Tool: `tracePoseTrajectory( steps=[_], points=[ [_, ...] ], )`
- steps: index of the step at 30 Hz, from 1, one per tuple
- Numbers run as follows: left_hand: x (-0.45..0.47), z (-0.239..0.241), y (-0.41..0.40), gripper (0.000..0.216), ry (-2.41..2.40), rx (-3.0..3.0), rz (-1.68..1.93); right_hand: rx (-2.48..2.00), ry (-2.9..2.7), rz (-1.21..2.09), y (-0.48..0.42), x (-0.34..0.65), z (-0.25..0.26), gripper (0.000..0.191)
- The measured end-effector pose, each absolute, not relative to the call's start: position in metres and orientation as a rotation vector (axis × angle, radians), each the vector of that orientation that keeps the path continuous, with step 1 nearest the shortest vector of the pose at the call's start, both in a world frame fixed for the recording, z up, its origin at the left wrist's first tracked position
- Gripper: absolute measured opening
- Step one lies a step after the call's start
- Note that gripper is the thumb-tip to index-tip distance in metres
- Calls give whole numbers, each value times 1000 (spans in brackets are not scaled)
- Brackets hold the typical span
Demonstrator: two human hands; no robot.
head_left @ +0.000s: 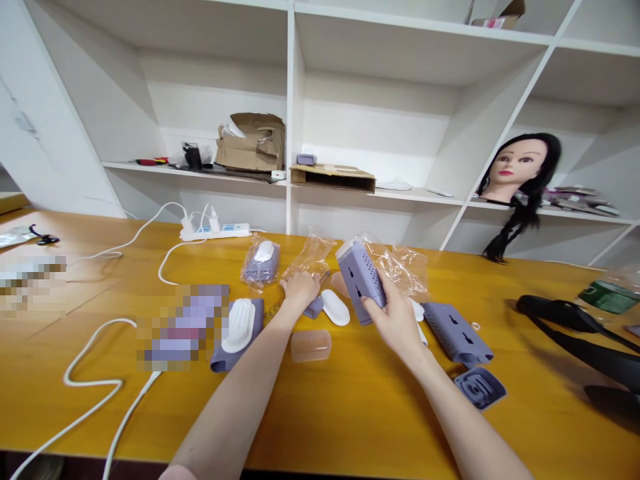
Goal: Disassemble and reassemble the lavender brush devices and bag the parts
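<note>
My right hand (393,313) is closed around a lavender plastic housing (359,277), raised and tilted, with small vent holes and keyhole slots. My left hand (301,290) reaches down among small parts, fingers curled; what they grip, if anything, I cannot make out. A small dark strip shows at its fingertips. Under that hand lies a small lavender piece (314,307), with a wire coil (273,311) to its left. Between the hands rests a white oval pad (335,308). Nearer me sits a translucent cover (311,346). Another lavender housing (457,331) lies right of my right hand.
Clear plastic bags (403,267) lie behind the hands. A bagged lavender unit (261,262) and a lavender part with a white ribbed piece (239,327) are left. A power strip (220,231), white cables (100,381), a lavender cap (481,388) and black headgear (575,327) lie around.
</note>
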State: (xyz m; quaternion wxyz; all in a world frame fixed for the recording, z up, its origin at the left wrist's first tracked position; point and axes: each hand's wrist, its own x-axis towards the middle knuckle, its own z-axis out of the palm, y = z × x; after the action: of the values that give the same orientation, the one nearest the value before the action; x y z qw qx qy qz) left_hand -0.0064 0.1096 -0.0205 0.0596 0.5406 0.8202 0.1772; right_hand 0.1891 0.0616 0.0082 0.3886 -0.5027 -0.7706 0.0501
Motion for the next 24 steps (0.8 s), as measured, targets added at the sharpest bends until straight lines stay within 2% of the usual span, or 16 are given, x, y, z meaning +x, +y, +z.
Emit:
tracePoseTrajectory(
  steps=[15, 19, 24],
  points=[
    [-17, -25, 121, 35, 2576, 1376, 817, -1260, -1940, 129, 62, 190, 9, 58],
    [-14, -18, 113, 26, 2512, 1410, 1086, -1240, -1950, 106, 62, 190, 8, 58],
    [-11, -2, 104, 37, 2309, 1470, 1604, -1226, -1958, 97, 62, 189, 8, 58]
  ],
)
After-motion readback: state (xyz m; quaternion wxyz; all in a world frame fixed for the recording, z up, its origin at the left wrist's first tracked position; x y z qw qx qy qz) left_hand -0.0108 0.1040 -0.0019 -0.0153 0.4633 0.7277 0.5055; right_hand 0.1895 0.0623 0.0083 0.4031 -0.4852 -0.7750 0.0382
